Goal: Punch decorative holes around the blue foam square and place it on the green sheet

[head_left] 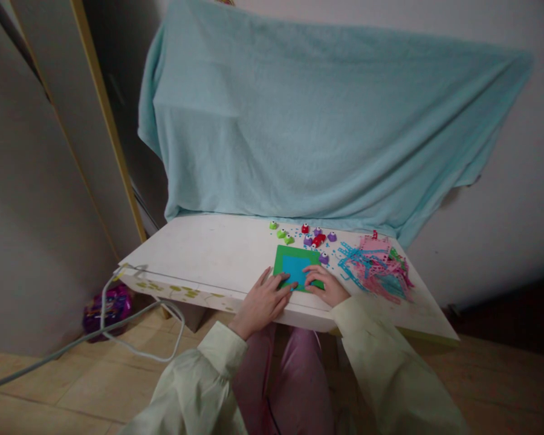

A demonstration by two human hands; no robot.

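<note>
- I see the blue sheet [298, 267], a flat square, lying on top of a larger green sheet [280, 261], so the green shows as a border along its left and far sides; both lie flat at the near edge of the white table [208, 254], a little right of its middle.
- My left hand [263, 301] rests flat on the near left corner of the green sheet, fingers spread and stretched out, gripping nothing; its fingertips reach the edge of the blue sheet.
- My right hand [326, 285] lies on the near right corner of the blue sheet, fingers loosely curled and pressing down on it; I cannot tell whether it pinches the paper.
- A big teal cloth [317, 121] hangs behind the table's far edge.
- A tangle of pink and blue paper strips [376, 266] lies toward the right edge, just beside my right hand.
- Small punches [306, 237], green, red and purple, sit in a loose row just beyond the sheets, with tiny blue specks among them.
- A grey cable [118, 326] trails off the table's left corner to the floor.
</note>
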